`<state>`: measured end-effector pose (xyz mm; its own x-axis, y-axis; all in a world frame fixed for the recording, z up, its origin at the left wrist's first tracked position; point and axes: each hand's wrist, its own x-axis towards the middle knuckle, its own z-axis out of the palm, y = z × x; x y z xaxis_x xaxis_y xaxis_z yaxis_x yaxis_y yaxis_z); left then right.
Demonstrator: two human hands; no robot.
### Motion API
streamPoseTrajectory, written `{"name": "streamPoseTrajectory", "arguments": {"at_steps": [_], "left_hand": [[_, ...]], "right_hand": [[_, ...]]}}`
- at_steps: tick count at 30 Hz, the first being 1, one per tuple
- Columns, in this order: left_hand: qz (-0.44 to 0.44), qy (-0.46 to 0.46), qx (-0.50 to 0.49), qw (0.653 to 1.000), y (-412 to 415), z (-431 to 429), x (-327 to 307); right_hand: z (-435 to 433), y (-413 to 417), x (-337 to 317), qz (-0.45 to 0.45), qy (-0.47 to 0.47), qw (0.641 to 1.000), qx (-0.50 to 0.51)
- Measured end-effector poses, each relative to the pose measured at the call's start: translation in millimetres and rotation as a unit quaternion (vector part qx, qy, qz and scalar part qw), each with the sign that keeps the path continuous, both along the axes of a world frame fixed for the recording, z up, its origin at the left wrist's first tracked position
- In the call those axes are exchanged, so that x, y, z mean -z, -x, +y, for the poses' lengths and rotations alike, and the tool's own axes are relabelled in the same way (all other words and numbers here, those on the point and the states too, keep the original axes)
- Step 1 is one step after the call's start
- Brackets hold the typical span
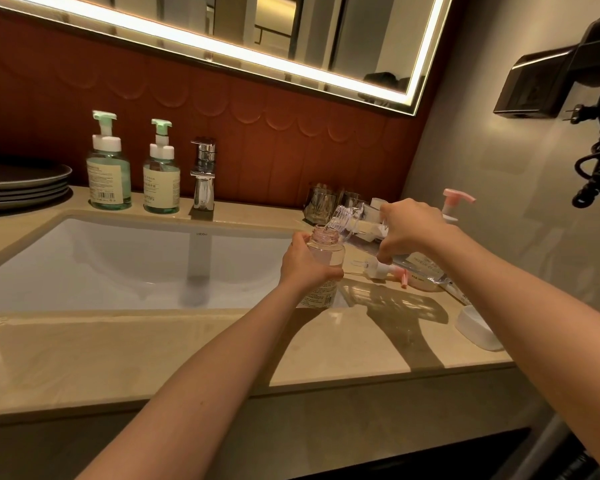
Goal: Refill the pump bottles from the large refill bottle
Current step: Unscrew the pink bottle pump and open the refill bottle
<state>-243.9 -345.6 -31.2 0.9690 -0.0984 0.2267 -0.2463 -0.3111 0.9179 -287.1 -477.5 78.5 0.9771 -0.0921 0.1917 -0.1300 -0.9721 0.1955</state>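
Firmly grips the uncapped pump bottle point(328, 252) upright in the left hand point(307, 268), fingers curled round its body, at the right edge of the sink point(84, 258), above the desk point(153, 348); tilts the large refill bottle point(352, 225) with the right hand point(411, 230), fingers wrapped round its middle, mouth over the small bottle's open neck.
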Motion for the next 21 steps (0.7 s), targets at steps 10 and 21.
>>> {"name": "streamPoseTrajectory", "arguments": {"at_steps": [10, 21], "left_hand": [[0.003, -0.010, 0.001, 1.000, -1.9, 0.4, 0.7], [-0.005, -0.012, -0.001, 1.000, -2.6, -0.7, 0.9]], "right_hand": [[0.7, 0.5, -0.1, -0.001, 0.008, 1.000, -0.001], [-0.5, 0.3, 0.1, -0.001, 0.009, 1.000, 0.000]]}}
